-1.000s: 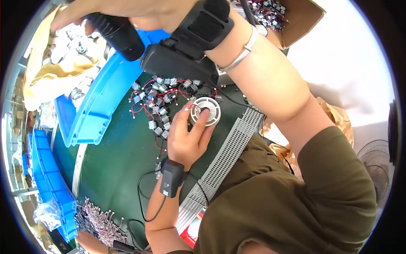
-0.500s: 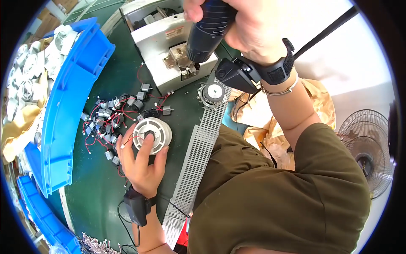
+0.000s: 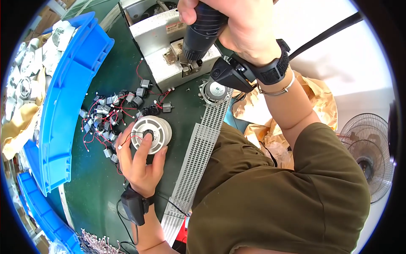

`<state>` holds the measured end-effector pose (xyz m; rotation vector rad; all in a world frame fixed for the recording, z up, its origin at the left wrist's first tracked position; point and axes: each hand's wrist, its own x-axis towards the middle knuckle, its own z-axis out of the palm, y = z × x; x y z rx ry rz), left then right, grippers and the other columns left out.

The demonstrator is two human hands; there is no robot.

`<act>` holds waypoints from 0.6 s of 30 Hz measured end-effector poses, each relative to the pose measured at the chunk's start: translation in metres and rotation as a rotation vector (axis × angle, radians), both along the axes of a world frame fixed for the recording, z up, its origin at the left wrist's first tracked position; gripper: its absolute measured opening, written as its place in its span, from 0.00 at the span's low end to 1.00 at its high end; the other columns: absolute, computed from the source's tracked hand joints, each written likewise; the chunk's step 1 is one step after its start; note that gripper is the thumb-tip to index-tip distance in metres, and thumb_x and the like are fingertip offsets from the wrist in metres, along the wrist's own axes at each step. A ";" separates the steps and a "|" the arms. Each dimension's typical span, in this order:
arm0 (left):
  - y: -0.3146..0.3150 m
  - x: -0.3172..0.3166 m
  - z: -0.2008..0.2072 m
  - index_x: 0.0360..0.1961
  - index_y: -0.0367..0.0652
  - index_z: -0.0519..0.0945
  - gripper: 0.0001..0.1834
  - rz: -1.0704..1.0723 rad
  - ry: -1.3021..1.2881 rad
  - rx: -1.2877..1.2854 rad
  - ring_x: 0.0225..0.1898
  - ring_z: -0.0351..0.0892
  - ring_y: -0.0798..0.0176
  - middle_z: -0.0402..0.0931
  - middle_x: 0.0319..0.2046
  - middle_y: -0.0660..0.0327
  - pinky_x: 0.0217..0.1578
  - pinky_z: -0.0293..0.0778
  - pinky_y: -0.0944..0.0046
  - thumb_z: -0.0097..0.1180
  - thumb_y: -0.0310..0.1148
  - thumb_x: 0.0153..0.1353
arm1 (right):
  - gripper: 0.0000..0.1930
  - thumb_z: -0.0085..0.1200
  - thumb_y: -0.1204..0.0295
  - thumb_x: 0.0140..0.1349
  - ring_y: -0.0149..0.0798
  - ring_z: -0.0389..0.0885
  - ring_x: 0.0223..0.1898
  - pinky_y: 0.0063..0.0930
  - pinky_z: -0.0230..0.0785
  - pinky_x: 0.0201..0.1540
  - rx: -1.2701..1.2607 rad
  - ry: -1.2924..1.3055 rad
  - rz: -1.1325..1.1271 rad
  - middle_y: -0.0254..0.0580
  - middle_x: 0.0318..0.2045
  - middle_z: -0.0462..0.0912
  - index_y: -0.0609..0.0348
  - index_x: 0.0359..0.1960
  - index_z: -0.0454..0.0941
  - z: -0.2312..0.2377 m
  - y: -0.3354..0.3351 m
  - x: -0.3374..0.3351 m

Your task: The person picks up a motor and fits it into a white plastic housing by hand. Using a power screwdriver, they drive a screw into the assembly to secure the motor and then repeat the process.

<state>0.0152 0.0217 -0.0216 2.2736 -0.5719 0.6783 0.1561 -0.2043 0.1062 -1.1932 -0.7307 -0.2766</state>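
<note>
My right hand is wrapped round the thick black grip of an electric screwdriver. The driver points down and its lower end is over the small metal fixture at the front of a metal screw feeder; I cannot make out a screw on the tip. My left hand holds a white round plastic housing on the green table, fingers round its side. The index fingertip presses on the black piece at the housing's centre, from which thin red and black wires run to a small white plug.
Several small motors with red and black wires lie beyond the housing. A blue bin of white plastic parts stands at left. A perforated metal strip runs along the near table edge, with a round metal-and-white part at its far end.
My right hand and the screwdriver have shifted slightly left and down, the driver's end now lower over the feeder's fixture. My left hand stays on the housing, almost unmoved.
</note>
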 end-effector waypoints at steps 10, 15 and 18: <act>-0.002 0.004 0.006 0.41 0.44 0.78 0.24 0.022 -0.034 0.046 0.45 0.75 0.46 0.75 0.44 0.48 0.48 0.65 0.44 0.69 0.27 0.39 | 0.19 0.54 0.80 0.52 0.34 0.74 0.17 0.24 0.68 0.22 0.028 -0.052 0.340 0.41 0.18 0.75 0.70 0.46 0.65 0.002 -0.004 0.001; -0.004 0.006 0.010 0.40 0.43 0.78 0.23 0.042 -0.070 0.042 0.43 0.76 0.48 0.76 0.43 0.49 0.46 0.67 0.45 0.70 0.29 0.38 | 0.26 0.57 0.76 0.52 0.34 0.77 0.28 0.27 0.71 0.35 -0.118 -0.495 0.755 0.46 0.32 0.77 0.68 0.53 0.62 0.002 0.019 0.020; -0.004 0.004 0.010 0.38 0.43 0.78 0.23 0.069 -0.078 0.048 0.41 0.76 0.48 0.76 0.42 0.49 0.46 0.68 0.45 0.70 0.29 0.37 | 0.27 0.59 0.76 0.51 0.33 0.77 0.30 0.26 0.70 0.36 -0.085 -0.334 0.615 0.44 0.33 0.77 0.67 0.53 0.62 0.005 0.040 0.003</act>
